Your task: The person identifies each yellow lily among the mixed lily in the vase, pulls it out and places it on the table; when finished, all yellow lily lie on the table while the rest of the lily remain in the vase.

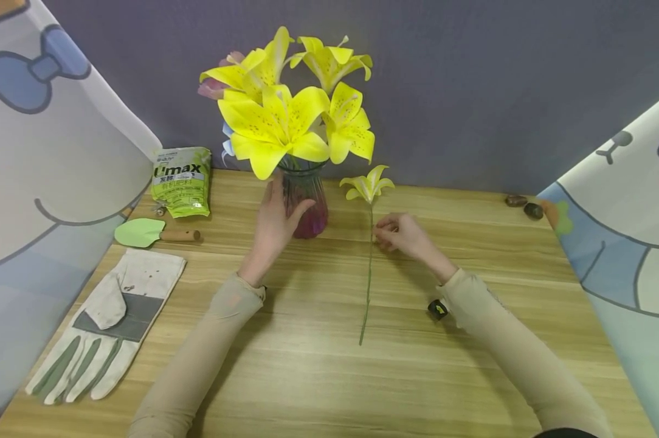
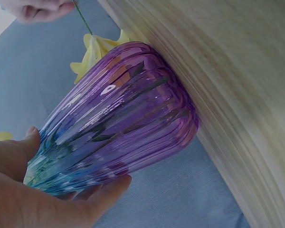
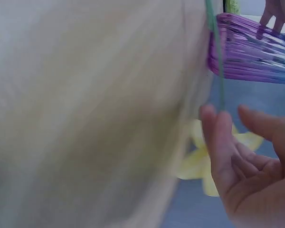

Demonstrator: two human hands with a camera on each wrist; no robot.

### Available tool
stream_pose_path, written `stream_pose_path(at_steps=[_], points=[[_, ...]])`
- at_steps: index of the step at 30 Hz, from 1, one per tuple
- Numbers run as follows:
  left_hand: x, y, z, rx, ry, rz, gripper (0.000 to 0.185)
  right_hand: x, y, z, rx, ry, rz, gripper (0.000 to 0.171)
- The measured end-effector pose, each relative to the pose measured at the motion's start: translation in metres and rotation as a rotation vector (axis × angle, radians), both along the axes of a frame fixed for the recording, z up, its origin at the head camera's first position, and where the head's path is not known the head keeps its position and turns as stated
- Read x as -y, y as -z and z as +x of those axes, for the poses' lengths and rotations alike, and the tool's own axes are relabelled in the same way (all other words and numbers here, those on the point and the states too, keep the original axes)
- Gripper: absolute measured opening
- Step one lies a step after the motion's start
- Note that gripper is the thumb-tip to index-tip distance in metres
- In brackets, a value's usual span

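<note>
Because the vase (image 1: 310, 225), upright on the table (image 1: 307, 377), carries a wide bunch of yellow flowers (image 1: 275, 131) high above its base, tipping is judged the chief hazard; a knock to those flowers or an uneven push from the left hand (image 1: 273, 216) would be the likely cause. The vase's smooth side could also slide through the fingers if their hold were eased. A lesser hazard concerns the single flower (image 1: 369, 187): a weak touch on its thin green stem (image 1: 369, 267) by the right hand (image 1: 408, 234) could let it twist or slip away, and a careless sideways move could crush its head against the vase. The vase is within the curve of the left hand, which grips the upper part, thumb on one side and fingers on the other. To the right of the vase, the right hand has its fingers loosely bent; a gap shows between thumb and forefinger in the right wrist view, so whether the stem is pinched or merely touched cannot be told. Between the vase and that hand is the single flower, its head near the vase and beyond the fingertips. The stem meets those fingertips; its contact with the table cannot be confirmed.
</note>
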State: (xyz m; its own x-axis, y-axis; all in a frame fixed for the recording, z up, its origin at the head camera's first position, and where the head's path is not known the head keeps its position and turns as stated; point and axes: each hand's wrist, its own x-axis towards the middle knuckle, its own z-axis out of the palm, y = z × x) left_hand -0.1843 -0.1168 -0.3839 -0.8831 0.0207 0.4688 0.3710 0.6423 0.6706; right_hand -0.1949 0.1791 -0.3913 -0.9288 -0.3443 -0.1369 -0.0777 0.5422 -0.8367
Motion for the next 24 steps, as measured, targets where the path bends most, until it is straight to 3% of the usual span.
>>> stream_pose_path(at_steps=[4, 10, 17, 24], points=[[-0.001, 0.000, -0.001, 0.005, 0.002, -0.002, 0.090, 0.000, -0.027, 0.006, -0.217, 0.024, 0.019, 0.023], [0.001, 0.001, -0.001, -0.009, 0.011, 0.001, 0.087, 0.018, -0.069, 0.020, -0.415, 0.034, -0.326, 0.019], [0.003, 0.002, -0.002, -0.034, 0.014, -0.006, 0.086, 0.074, -0.089, 0.032, -0.547, -0.054, -0.629, 0.027], [0.001, 0.001, -0.001, -0.028, 0.012, -0.018, 0.086, 0.118, -0.087, 0.023, -0.550, 0.007, -0.736, 0.022]])
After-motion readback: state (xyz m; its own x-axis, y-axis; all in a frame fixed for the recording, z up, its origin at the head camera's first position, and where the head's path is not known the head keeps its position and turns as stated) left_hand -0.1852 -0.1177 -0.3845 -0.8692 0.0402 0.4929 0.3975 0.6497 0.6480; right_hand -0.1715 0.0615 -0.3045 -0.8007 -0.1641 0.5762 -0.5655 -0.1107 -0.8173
